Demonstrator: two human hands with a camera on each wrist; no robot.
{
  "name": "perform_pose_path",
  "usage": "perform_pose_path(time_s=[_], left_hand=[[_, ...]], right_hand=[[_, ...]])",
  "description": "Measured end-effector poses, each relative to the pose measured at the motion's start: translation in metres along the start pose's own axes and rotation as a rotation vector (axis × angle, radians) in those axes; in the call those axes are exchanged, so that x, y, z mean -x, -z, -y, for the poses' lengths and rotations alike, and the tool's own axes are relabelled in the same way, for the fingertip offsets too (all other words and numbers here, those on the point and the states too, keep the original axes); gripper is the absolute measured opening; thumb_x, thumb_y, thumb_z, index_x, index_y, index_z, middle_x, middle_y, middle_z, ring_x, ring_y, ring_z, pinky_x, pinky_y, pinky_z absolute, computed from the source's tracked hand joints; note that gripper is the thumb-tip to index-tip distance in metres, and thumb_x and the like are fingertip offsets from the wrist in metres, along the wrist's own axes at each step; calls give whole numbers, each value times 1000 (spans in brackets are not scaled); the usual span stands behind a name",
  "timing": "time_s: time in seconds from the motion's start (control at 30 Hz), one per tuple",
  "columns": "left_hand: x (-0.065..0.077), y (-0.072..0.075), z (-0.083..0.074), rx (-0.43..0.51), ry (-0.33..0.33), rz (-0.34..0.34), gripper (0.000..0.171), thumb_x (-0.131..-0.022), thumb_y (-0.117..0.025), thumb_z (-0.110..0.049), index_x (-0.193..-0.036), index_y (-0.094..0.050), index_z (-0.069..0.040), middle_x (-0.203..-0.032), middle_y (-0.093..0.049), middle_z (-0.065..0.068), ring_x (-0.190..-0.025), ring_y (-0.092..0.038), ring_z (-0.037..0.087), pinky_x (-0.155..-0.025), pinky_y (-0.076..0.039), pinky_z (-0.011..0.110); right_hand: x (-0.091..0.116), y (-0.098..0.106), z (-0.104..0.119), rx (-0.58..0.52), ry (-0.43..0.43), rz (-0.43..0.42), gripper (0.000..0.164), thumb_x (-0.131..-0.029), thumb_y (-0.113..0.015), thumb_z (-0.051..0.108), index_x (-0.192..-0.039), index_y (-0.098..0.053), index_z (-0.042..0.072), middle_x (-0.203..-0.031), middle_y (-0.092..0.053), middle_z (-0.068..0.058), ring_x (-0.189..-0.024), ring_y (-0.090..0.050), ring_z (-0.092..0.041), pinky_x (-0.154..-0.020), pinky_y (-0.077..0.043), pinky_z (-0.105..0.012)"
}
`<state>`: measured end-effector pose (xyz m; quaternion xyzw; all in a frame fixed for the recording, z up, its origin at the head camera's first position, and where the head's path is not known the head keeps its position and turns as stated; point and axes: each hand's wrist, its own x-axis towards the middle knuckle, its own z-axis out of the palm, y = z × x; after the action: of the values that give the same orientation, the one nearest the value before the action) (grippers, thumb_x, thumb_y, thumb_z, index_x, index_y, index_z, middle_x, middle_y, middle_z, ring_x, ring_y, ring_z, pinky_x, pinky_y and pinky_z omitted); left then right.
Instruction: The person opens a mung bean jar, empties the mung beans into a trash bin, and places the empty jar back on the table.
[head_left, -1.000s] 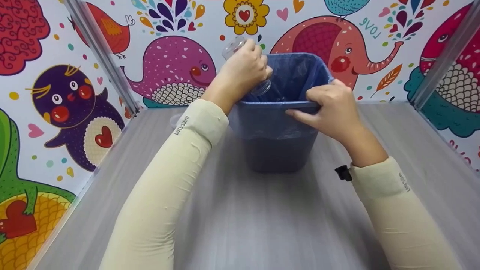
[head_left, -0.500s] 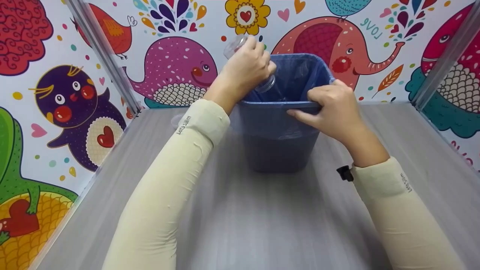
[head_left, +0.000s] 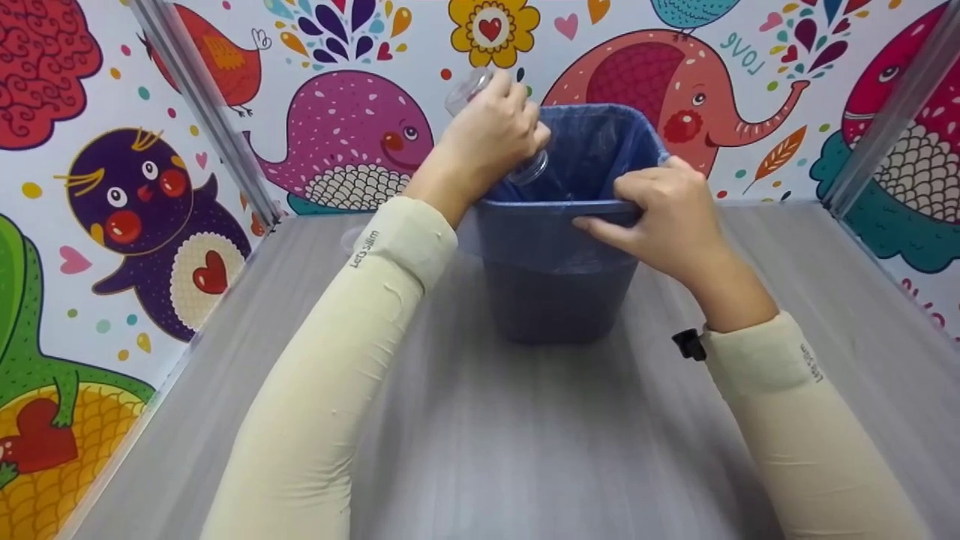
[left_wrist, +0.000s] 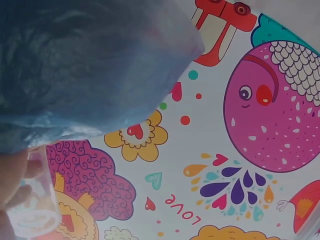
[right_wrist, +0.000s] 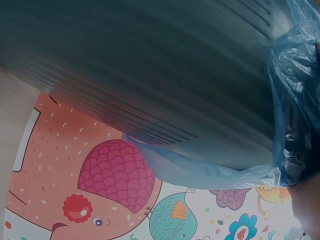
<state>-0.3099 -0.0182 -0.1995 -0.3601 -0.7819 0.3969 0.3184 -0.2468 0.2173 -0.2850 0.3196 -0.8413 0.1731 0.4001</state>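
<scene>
In the head view my left hand (head_left: 491,135) grips a clear plastic jar (head_left: 466,91), tilted with its ridged lower end over the mouth of a blue-grey trash bin (head_left: 559,300). The jar's other end also shows past my left fingers (left_wrist: 11,180) in the left wrist view. A thin blue bag (head_left: 585,259) lines the bin and folds over its rim. My right hand (head_left: 667,217) pinches the bin's near right rim, thumb outside. The right wrist view shows the bin's ribbed side (right_wrist: 150,75) and the bag's crumpled edge (right_wrist: 295,75). The bin's bottom inside is hidden.
A clear round piece (head_left: 350,240), mostly hidden by my left sleeve, lies on the grey wood-grain table (head_left: 510,435). Cartoon-printed panels (head_left: 360,135) stand behind and at both sides, with metal posts (head_left: 206,112) at the corners.
My left hand and the jar have shifted slightly to the right over the bin since a second ago, and hardly moved in the last half second. My right hand stays on the rim.
</scene>
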Motion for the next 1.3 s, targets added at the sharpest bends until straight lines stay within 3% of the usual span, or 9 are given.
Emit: perform_pose_path(time_s=[0.37,0.6,0.7,0.87,1.13,1.3], left_hand=[[2,-2,1,30,51,0,23,-106,-64,-12,-129,-65,-10,-118,-73,17,-112,-66,36,-109,-49,49],[10,-7,1,92,192,-121,23,-104,-66,-11,-127,-67,-7,-117,-74,16,-109,-67,33,-103,-53,47],[16,-12,1,225,302,-190,22,-106,-63,-10,-128,-68,-7,-118,-74,15,-108,-69,34,-99,-54,48],[27,-24,2,550,520,-264,29,-105,-67,-16,-133,-70,-7,-124,-75,14,-113,-69,34,-95,-54,46],[41,-37,2,956,828,-170,49,-94,-81,-28,-137,-65,-10,-130,-73,9,-118,-68,27,-100,-51,40],[47,-44,-3,1171,981,-160,52,-91,-83,-30,-136,-64,-12,-129,-74,5,-114,-70,20,-101,-56,33]], right_hand=[[-1,-1,0,-4,7,-7,57,-86,-90,39,-62,-47,9,-55,-43,-7,-52,-38,-23,-65,-31,-41],[0,-1,0,-2,16,-15,59,-86,-90,39,-61,-46,10,-55,-41,-6,-51,-36,-23,-65,-30,-42],[0,-1,-1,-3,16,-8,58,-86,-90,39,-62,-46,10,-55,-41,-6,-51,-37,-23,-65,-31,-41],[0,-1,-1,0,8,6,56,-86,-90,38,-62,-48,10,-56,-42,-5,-52,-39,-24,-67,-31,-41],[-1,0,0,9,-3,19,56,-87,-89,38,-63,-47,10,-56,-41,-5,-52,-38,-24,-67,-31,-41],[-1,0,1,7,-2,12,57,-86,-90,39,-62,-47,10,-56,-40,-5,-52,-37,-23,-66,-31,-41]])
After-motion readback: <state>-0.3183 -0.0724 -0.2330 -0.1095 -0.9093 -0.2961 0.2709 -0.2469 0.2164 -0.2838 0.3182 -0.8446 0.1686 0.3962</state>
